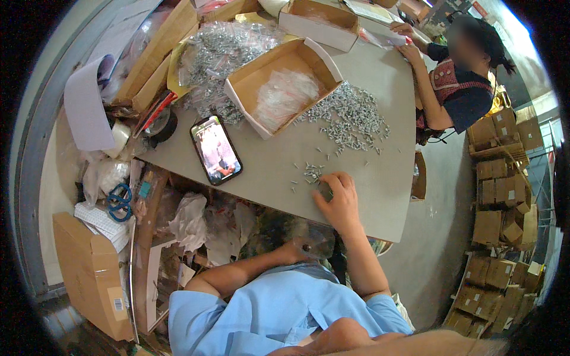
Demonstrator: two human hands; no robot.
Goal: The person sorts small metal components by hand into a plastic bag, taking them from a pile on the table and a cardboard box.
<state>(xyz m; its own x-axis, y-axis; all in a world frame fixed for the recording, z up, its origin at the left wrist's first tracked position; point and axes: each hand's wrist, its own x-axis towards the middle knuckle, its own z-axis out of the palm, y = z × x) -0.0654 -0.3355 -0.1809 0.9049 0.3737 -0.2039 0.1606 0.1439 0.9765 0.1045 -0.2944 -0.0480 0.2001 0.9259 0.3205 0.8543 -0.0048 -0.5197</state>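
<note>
My right hand (341, 200) rests at the table's near edge with fingers curved and thumb apart from them, and nothing shows gripped between them. Just beyond its fingertips lies a small group of silver screws (312, 173). Below the table edge, in front of my body, my left hand (290, 251) is closed on a clear plastic bag (319, 243); its fingers are partly hidden. A larger spread of loose screws (350, 118) covers the table farther off. Beside it stands an open cardboard box (240, 89) with small clear bags (285, 95) inside.
A lit phone (217, 151) lies left of the screws on the table (273, 178). Bagged screws (219, 50) are heaped at the far left, near black tape (161, 127). Blue-handled scissors (120, 203) hang lower left. A co-worker (457, 83) sits at the far right; stacked cartons (499, 196) stand behind.
</note>
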